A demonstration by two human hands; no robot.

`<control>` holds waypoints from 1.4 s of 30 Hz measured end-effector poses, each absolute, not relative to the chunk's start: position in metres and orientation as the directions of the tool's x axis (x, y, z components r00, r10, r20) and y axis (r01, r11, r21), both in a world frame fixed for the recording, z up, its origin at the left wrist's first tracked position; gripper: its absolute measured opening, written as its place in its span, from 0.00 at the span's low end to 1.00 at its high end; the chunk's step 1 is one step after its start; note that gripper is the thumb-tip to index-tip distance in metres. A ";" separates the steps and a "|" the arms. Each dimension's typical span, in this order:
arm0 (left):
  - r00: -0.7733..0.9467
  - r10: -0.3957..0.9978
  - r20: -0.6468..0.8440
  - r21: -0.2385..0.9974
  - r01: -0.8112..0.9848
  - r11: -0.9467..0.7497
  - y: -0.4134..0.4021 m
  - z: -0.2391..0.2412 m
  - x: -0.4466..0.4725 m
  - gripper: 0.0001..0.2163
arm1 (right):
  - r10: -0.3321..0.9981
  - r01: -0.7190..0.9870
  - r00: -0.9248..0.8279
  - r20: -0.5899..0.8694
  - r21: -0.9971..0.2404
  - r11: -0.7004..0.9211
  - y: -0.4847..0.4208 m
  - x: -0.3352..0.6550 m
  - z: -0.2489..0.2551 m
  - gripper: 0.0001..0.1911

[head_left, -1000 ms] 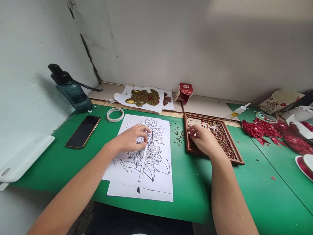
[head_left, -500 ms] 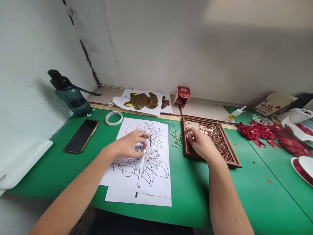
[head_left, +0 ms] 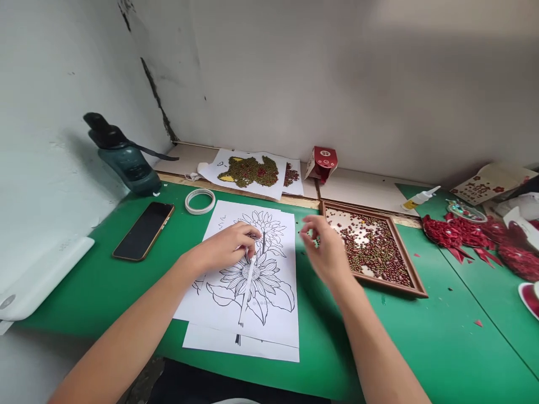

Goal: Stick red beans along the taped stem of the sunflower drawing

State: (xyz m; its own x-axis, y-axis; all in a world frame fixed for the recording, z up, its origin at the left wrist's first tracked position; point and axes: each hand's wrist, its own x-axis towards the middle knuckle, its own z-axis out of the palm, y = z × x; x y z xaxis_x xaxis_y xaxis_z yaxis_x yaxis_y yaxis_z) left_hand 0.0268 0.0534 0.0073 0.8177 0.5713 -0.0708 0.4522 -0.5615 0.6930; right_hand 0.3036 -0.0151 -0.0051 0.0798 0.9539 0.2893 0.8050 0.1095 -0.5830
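Note:
A sunflower line drawing (head_left: 256,280) on white paper lies on the green mat in front of me. My left hand (head_left: 229,247) rests on the drawing with its fingers pinched on a thin white strip (head_left: 249,276) that lies over the flower's centre. My right hand (head_left: 324,249) hovers between the drawing and a brown wooden frame (head_left: 404,266) filled with red and green beans. Its thumb and forefinger are pinched together, and what they hold is too small to make out.
A black phone (head_left: 143,230), a white tape ring (head_left: 200,201) and a dark water bottle (head_left: 124,157) stand at the left. A finished bean picture (head_left: 248,171) and a red box (head_left: 322,163) sit at the back. A glue bottle (head_left: 421,197) and red ribbon scraps (head_left: 458,235) lie at the right.
My right hand has lifted out of the bean frame and moved left toward the drawing with its fingers pinched. My left hand has stayed on the white strip.

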 end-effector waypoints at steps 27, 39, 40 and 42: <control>0.800 0.598 0.037 0.670 0.424 -0.609 0.051 0.008 0.032 0.12 | 0.929 0.652 -0.261 0.261 -0.662 0.369 -0.020 0.229 -0.032 0.15; 0.781 0.624 0.021 0.681 0.446 -0.580 0.055 -0.001 0.035 0.04 | 0.933 0.657 -0.196 0.300 -0.666 0.353 -0.019 0.238 -0.031 0.21; 0.781 0.624 0.023 0.686 0.441 -0.578 0.055 -0.001 0.035 0.04 | 0.934 0.653 -0.207 0.291 -0.670 0.353 -0.019 0.238 -0.031 0.20; 0.781 0.624 0.027 0.698 0.432 -0.571 0.055 -0.001 0.036 0.03 | 0.934 0.643 -0.222 0.279 -0.679 0.355 -0.019 0.238 -0.030 0.20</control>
